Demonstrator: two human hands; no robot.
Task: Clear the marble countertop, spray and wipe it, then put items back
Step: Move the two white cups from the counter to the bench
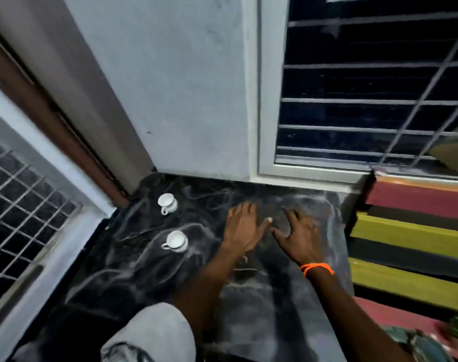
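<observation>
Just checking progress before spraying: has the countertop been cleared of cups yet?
No, two white cups stand on the marble countertop, left of both empty hands.

My view is smeared by motion blur. A blurred, unidentifiable colourful object (418, 343) is cut off at the bottom right, and my sleeve (149, 335) hides the countertop's (262, 322) near edge.

this is looking like a room in a home, in a corner by the windows. a dark marble tabletop (149, 270) with pale veins is sitting against a plain painted wall (170, 87), with barred windows (366, 87) showing darkness at the far right and left. two white teacups (168, 203) (176, 241) are standing on the marble, and a striped red, yellow and black cloth (410, 231) is lying to the right.
</observation>
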